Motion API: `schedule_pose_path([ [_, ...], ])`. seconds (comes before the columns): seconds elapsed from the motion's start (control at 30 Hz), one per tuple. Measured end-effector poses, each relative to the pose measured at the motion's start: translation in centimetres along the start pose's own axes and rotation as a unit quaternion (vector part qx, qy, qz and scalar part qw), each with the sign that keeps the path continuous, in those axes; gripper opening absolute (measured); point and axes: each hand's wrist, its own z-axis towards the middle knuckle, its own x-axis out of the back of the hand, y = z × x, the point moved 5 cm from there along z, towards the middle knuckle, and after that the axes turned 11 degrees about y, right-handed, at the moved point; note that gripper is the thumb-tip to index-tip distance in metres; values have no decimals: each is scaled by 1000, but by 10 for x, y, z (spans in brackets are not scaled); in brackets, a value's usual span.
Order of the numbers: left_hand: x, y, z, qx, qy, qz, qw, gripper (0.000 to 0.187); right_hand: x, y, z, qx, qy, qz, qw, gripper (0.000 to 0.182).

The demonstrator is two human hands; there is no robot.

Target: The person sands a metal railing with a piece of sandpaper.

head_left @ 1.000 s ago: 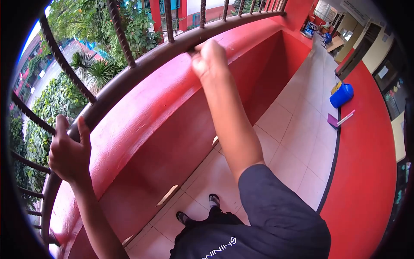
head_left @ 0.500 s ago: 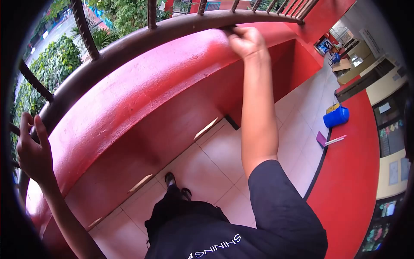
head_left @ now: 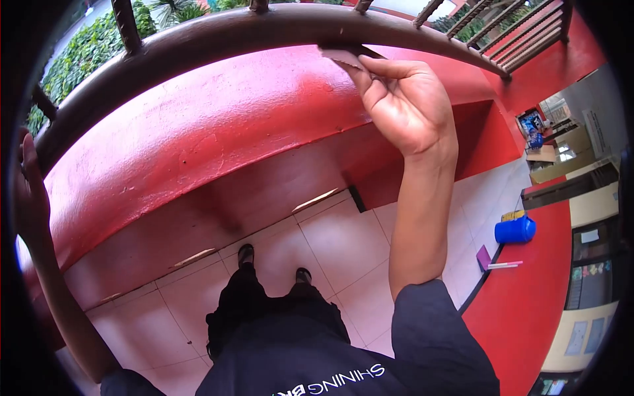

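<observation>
My right hand (head_left: 413, 99) pinches a folded brown piece of sandpaper (head_left: 343, 59) with a rough edge between thumb and fingers. The sandpaper lies against the underside of the dark brown metal railing (head_left: 238, 38), just above the red ledge (head_left: 218, 125). At the far left edge of view, my left hand (head_left: 33, 191) is at the lower end of the same rail, with one digit pointing up along it. The dark border hides most of its fingers.
Ribbed bars (head_left: 125, 26) rise from the rail, with green plants (head_left: 89, 59) beyond. My feet stand on pale floor tiles (head_left: 343, 237) beside the red wall. To the right, a blue container (head_left: 515, 230) and a purple dustpan (head_left: 484, 257) are by a red strip.
My view has turned and shifted. My right wrist has rotated so the palm shows, and the sandpaper is now more visible under the rail. My left hand sits farther toward the left edge.
</observation>
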Motion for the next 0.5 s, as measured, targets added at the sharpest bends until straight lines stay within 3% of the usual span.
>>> schedule_pose_path([
  [0.07,-8,-29,0,32,-25,-35,999,42,3,-16,-6,81,58,-27,995,35],
  [0.13,-7,-25,6,-14,23,3,1000,49,32,-69,-10,141,55,63,986,38],
  [0.17,-3,-22,7,-16,29,18,999,49,32,-83,-17,158,7,117,980,41],
  [0.2,-1,-19,8,-9,36,34,999,51,47,-104,-34,338,59,49,938,40],
  [0.23,1,-17,11,-3,39,46,998,54,50,-112,-54,448,90,48,888,40],
  [0.27,2,-19,13,-7,41,53,998,54,42,-103,-77,587,43,-66,806,39],
  [0.33,4,-22,15,7,27,51,998,59,25,-67,-104,742,120,-197,630,41],
  [0.4,8,-10,19,22,12,72,997,60,29,-60,-89,748,147,-256,594,44],
  [0.43,11,-6,20,41,2,88,995,61,34,-66,-80,738,204,-366,529,48],
  [0.5,12,-10,20,37,5,84,996,62,31,-72,-68,743,248,-498,371,35],
])
